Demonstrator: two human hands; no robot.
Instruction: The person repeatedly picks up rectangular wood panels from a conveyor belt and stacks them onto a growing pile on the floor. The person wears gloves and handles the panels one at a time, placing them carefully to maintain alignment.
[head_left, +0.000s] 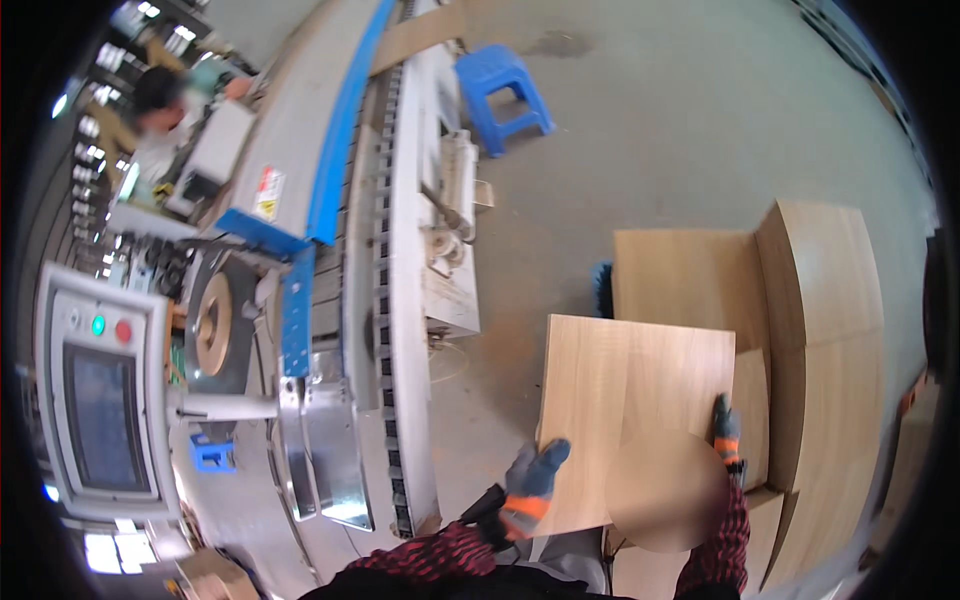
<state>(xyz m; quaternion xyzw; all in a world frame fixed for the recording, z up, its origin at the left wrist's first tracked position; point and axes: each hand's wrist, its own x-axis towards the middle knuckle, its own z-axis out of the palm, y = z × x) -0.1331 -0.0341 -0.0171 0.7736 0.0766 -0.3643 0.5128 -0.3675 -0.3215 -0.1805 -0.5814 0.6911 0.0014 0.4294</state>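
A square wood-grain board point(630, 385) lies across the space in front of my body, its face turned up toward me. My left hand point(535, 485), in a dark grey glove with an orange band, grips the board's left edge near its lower corner, thumb on top. On the opposite edge, my right hand point(727, 432) in a matching glove holds the board, with only part of the fingers showing. A blurred round patch covers the board's lower right part. Behind and to the right stand more wood-grain boards point(690, 265), partly hidden by the held one.
Tall stacked panels point(832, 290) rise at my right. To the left runs a long machine with a chain track point(385, 300), a blue guard point(345, 130), a tape roll point(212, 325) and a control panel point(105, 390). A blue stool point(497, 75) stands ahead. Another person point(160, 125) works beyond the machine.
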